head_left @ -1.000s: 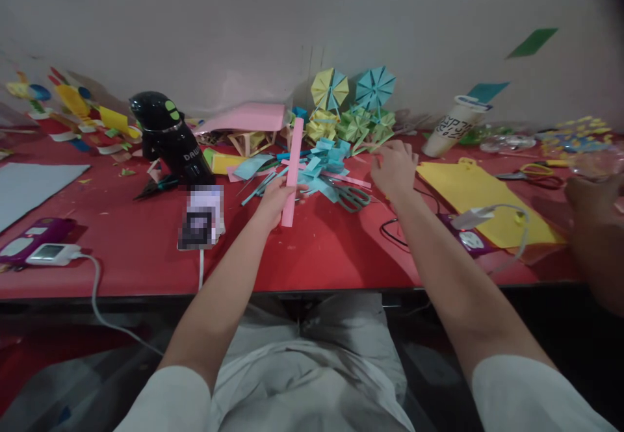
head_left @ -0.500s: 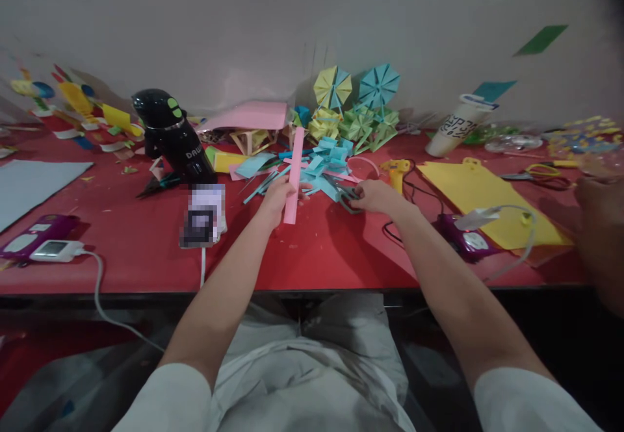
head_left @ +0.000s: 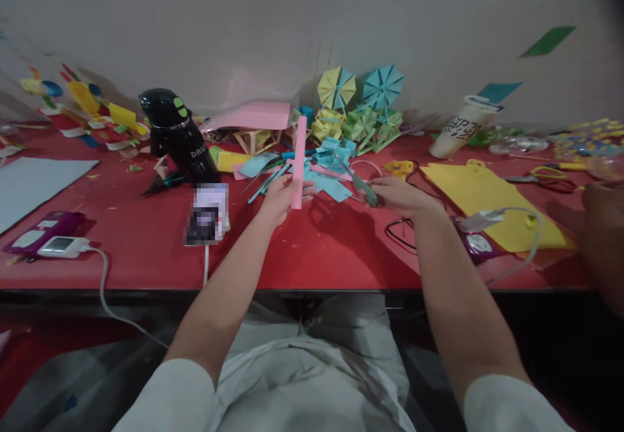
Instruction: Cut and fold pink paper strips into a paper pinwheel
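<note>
Between the fingers of my left hand (head_left: 281, 198), a long pink paper strip (head_left: 299, 152) stands nearly upright. My right hand (head_left: 397, 195) grips a pair of scissors (head_left: 364, 188) by the dark grey-green handles, and their blades point up and left over the paper scraps. Behind both hands lies a loose pile of light blue paper pieces (head_left: 334, 188), mixed with some pink strips. Yellow and blue folded paper wheels (head_left: 383, 86) rise behind that pile, with green folded shapes (head_left: 363, 122) below them.
A black bottle (head_left: 178, 136) and a phone (head_left: 207, 214) on a cable are at left. To the right are a yellow glue gun (head_left: 400, 169), yellow sheets (head_left: 497, 204), a purple power strip (head_left: 480, 245) and a paper cup (head_left: 461, 127). Another person's hand (head_left: 602, 237) shows at the right edge.
My right hand has lifted the scissors off the tabletop scraps and turned them, so the blades now show. The pink strip in my left hand has shifted slightly up and away.
</note>
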Demonstrator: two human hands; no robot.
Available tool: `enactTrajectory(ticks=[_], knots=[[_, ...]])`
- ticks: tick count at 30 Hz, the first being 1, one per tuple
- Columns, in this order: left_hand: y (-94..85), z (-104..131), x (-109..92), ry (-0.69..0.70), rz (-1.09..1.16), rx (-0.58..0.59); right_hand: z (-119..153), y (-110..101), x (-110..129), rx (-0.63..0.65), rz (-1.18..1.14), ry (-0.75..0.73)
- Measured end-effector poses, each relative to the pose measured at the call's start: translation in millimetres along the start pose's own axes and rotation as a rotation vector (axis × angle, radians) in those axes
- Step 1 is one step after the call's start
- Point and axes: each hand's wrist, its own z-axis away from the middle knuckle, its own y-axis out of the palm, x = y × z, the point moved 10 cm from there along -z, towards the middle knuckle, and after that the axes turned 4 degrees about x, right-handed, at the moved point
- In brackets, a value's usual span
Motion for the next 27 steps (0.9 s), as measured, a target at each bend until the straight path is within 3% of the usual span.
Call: enactTrajectory(ticks=[7,16,27], knots=[[-16.3,-2.3,-12.2,0.079,-0.094,-0.125,-4.0,33.1,15.0,-0.066,-0.207,-0.099],[-7.9,-5.5,-15.5,0.157,-0.043,-0.045,-5.7,79.0,43.6,0.015,-0.306,-0.200],[-14.9,-4.3,-14.9,0.218,-0.061,-0.079,-16.9,116.5,35.7,-0.034,-0.378,-0.231]])
